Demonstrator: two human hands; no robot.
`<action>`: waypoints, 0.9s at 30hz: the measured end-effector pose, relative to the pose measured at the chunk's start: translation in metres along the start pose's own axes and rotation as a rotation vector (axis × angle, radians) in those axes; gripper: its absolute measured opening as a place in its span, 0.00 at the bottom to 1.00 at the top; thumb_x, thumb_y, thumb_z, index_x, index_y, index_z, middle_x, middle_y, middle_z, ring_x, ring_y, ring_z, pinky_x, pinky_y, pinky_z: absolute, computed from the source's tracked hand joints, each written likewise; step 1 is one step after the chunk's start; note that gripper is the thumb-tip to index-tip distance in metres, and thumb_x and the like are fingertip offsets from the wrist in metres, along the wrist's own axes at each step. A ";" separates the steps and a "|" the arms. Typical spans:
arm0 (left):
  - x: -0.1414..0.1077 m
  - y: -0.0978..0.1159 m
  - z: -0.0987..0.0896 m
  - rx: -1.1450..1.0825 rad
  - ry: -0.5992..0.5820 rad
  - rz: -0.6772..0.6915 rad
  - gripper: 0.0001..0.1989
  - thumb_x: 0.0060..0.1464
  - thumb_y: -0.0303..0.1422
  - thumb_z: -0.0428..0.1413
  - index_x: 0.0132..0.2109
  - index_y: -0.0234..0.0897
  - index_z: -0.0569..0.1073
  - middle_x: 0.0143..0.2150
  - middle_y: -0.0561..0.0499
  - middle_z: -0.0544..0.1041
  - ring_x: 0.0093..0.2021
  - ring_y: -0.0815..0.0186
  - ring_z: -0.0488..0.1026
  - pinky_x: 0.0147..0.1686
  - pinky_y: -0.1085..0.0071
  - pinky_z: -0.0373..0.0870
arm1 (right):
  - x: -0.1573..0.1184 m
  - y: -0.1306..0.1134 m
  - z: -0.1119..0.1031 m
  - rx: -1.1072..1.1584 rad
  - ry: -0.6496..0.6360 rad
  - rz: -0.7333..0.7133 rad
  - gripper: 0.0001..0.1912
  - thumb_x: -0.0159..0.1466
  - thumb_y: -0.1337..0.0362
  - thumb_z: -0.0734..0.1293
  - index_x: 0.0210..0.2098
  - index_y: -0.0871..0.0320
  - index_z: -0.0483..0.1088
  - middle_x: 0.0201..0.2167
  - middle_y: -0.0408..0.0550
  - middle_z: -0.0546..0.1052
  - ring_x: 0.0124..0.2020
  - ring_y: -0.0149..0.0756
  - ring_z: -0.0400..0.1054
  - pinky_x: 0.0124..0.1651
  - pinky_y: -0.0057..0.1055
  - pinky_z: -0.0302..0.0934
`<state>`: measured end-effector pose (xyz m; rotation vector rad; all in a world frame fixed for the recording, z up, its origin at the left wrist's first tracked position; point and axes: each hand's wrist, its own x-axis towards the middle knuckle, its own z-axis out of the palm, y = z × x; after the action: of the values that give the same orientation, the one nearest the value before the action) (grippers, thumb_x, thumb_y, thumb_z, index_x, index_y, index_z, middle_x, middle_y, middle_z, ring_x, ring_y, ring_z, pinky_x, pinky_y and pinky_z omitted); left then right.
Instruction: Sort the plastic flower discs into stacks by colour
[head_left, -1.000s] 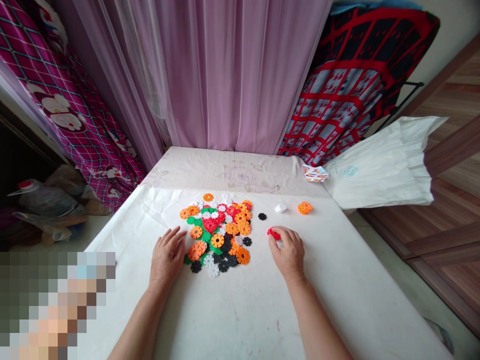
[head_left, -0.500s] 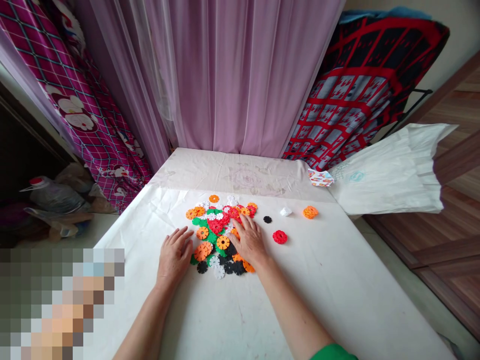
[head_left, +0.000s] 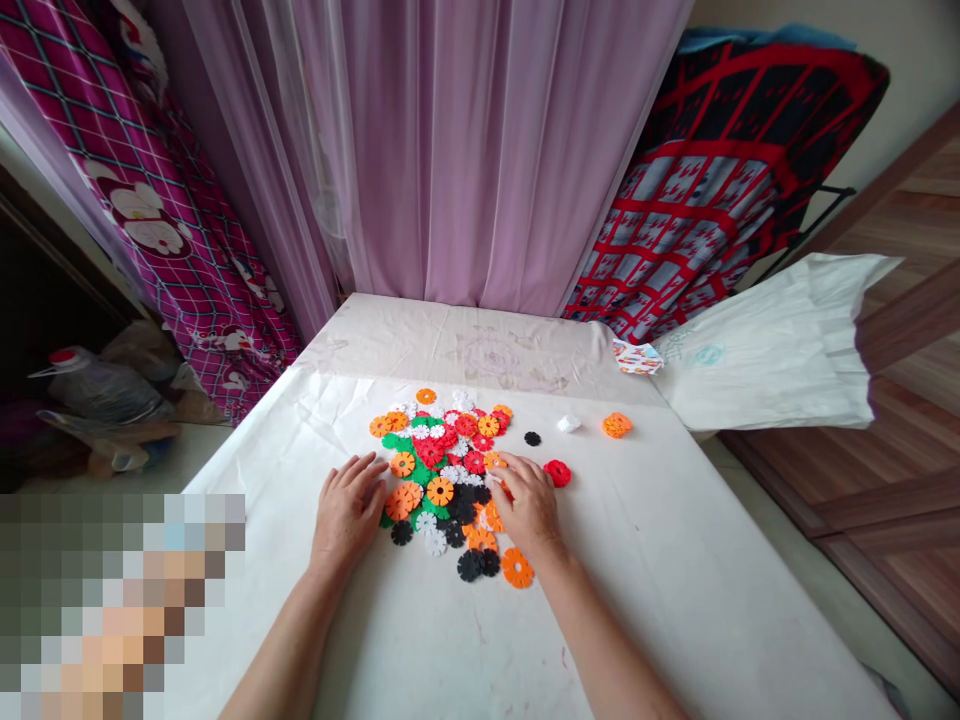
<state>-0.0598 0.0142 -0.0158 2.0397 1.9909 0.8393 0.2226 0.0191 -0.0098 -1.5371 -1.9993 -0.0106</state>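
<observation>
Notched plastic discs [head_left: 429, 453] in orange, red, green, white and black lie in a loose pile on the white-covered table [head_left: 420, 640]. My left hand [head_left: 349, 505] rests on the cloth at the pile's left edge, fingers extended and a little apart, holding nothing. My right hand [head_left: 529, 503] lies at the pile's right side with its fingers spread. Its fingertips are over or touching an orange disc [head_left: 495, 461]; I see no grip. Below it, toward me, lie an orange disc [head_left: 517, 568] and a black disc [head_left: 471, 566].
Right of the pile are a black disc [head_left: 532, 438], a red stack [head_left: 557, 473], a white cluster [head_left: 569, 424] and an orange stack [head_left: 617, 425]. A patterned paper piece [head_left: 637, 357] and a white bag [head_left: 772, 350] lie at the right edge. Purple curtains [head_left: 465, 150] hang behind.
My right hand has moved right and slightly toward me, off the pile's middle. Orange and black discs have spread out toward me at the lower right. My left hand stays nearly in place.
</observation>
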 end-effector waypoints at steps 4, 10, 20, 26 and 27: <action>0.000 0.000 0.000 0.000 0.009 0.007 0.18 0.62 0.39 0.46 0.50 0.45 0.77 0.59 0.47 0.76 0.63 0.52 0.67 0.63 0.45 0.58 | 0.037 -0.012 -0.003 -0.054 -0.233 0.021 0.13 0.63 0.66 0.65 0.46 0.50 0.75 0.49 0.48 0.79 0.53 0.44 0.66 0.51 0.40 0.57; 0.001 0.000 0.000 -0.004 -0.013 -0.001 0.18 0.62 0.39 0.47 0.50 0.45 0.77 0.59 0.47 0.75 0.63 0.52 0.67 0.63 0.45 0.58 | 0.061 -0.021 -0.006 -0.147 -0.428 0.001 0.12 0.62 0.63 0.67 0.45 0.52 0.74 0.44 0.50 0.79 0.48 0.45 0.68 0.49 0.39 0.56; 0.000 -0.002 0.002 0.004 0.011 0.017 0.18 0.62 0.39 0.46 0.50 0.45 0.77 0.59 0.46 0.75 0.63 0.52 0.67 0.62 0.45 0.58 | 0.041 -0.003 -0.002 -0.035 -0.156 0.098 0.17 0.58 0.61 0.68 0.46 0.55 0.71 0.41 0.50 0.79 0.44 0.43 0.71 0.48 0.37 0.58; 0.001 -0.002 0.001 0.020 -0.002 0.032 0.18 0.62 0.40 0.46 0.50 0.46 0.77 0.60 0.46 0.75 0.63 0.52 0.67 0.62 0.44 0.59 | 0.012 0.065 -0.047 -0.138 0.000 0.250 0.17 0.56 0.57 0.67 0.45 0.54 0.69 0.39 0.48 0.80 0.39 0.42 0.72 0.43 0.36 0.59; 0.001 -0.003 0.001 0.023 -0.001 0.033 0.18 0.62 0.40 0.46 0.50 0.46 0.77 0.60 0.47 0.75 0.63 0.52 0.67 0.62 0.44 0.59 | 0.009 0.075 -0.053 -0.162 -0.011 0.259 0.18 0.56 0.57 0.67 0.45 0.54 0.69 0.38 0.47 0.80 0.39 0.41 0.73 0.43 0.36 0.58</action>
<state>-0.0616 0.0162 -0.0177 2.0905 1.9802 0.8253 0.3119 0.0324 0.0116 -1.8936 -1.8307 -0.0605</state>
